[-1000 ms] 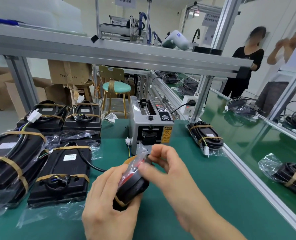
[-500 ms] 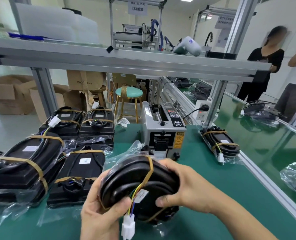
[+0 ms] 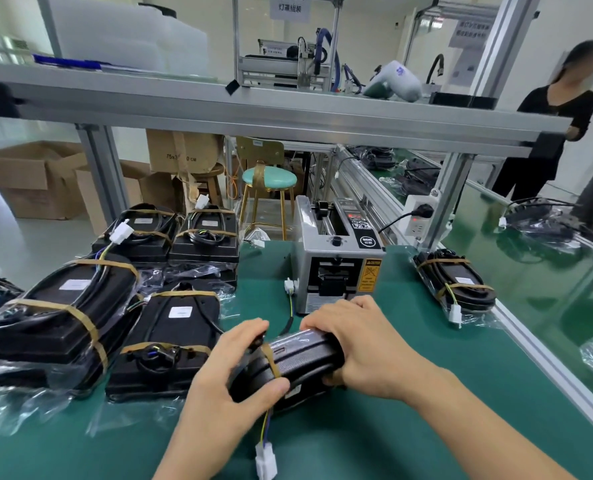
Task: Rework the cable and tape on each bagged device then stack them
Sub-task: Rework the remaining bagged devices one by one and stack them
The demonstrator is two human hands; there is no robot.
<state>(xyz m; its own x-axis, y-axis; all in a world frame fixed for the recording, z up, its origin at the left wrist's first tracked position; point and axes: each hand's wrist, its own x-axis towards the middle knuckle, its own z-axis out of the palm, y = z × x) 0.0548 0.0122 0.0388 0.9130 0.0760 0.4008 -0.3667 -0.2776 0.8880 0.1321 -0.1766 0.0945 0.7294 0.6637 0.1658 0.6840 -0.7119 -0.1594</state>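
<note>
A black bagged device (image 3: 298, 362) with a tan tape band lies on its side between my hands, low over the green mat (image 3: 374, 427). My left hand (image 3: 225, 389) grips its near end, thumb across the front. My right hand (image 3: 364, 344) grips the far end from above. A wire with a white connector (image 3: 265, 459) hangs from the device toward me. Several taped bagged devices (image 3: 170, 337) lie stacked at the left.
A grey tape dispenser (image 3: 336, 261) stands just behind my hands. Another bagged device (image 3: 454, 285) lies at the right by the aluminium rail (image 3: 547, 368). A metal shelf (image 3: 253, 105) runs overhead. Two people stand far right beyond the neighbouring bench.
The device has turned from facing me broadside to lying on its side, lower over the mat. Both hands shifted their grip with it, and the connector now dangles below.
</note>
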